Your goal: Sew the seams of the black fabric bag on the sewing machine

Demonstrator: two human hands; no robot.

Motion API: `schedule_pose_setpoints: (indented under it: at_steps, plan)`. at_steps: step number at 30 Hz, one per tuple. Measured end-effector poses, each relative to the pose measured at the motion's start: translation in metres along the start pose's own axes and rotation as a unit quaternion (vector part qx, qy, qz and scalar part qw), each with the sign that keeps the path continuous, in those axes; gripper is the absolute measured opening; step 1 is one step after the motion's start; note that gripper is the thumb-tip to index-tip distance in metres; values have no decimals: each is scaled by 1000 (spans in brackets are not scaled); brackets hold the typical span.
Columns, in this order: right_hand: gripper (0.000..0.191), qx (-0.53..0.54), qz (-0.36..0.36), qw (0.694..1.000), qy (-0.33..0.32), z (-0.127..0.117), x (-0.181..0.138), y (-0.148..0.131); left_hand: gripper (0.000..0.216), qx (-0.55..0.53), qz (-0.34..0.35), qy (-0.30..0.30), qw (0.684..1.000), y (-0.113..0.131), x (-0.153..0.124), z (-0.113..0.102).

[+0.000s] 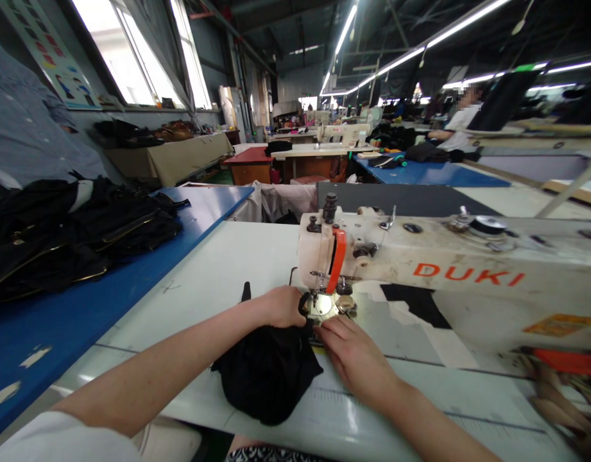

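Black cloth point(271, 378) lies bunched on the pale tabletop point(237, 250), close to its near edge, its upper part reaching the needle plate point(325, 304) of the sewing machine point(382, 247). Left hand point(285, 307): fingers curled, pinching the cloth's upper edge. Right hand point(350, 346): fingers together, tips lowered beside the needle plate; whether they pinch cloth cannot be told.

Risks, as judged: both hands' fingertips are near the needle plate, so a slip could cause a puncture. Loose folds could tuck under and be caught; uneven pull between the hands could skew the cloth.

Surroundings: the machine occupies the tabletop's right side and obstructs reach there. An orange strip point(337, 260) hangs just above the needle plate. A blue table point(208, 215) adjoins the left edge, bearing heaped black garments point(83, 231).
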State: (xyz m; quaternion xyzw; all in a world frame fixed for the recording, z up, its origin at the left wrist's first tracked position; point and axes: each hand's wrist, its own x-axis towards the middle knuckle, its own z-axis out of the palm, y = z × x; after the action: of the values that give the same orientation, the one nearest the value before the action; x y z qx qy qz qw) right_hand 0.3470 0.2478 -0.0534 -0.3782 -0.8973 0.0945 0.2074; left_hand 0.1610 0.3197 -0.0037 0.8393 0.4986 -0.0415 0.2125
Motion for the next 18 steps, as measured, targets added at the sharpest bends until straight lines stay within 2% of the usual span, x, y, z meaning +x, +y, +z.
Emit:
schedule_pose_setpoints:
  at_steps: [8, 14, 18]
  plan:
    - [27, -38, -1, 999, -14, 7, 6, -2, 20, 10, -24, 17, 1000, 3, -4, 2]
    - [26, -81, -15, 996, -24, 8, 6, -3, 29, 69, -12, 108, 992, 2, -13, 10]
    - [25, -91, -19, 996, -15, 9, 5, -2, 41, 109, -46, 110, 987, 0, -17, 13]
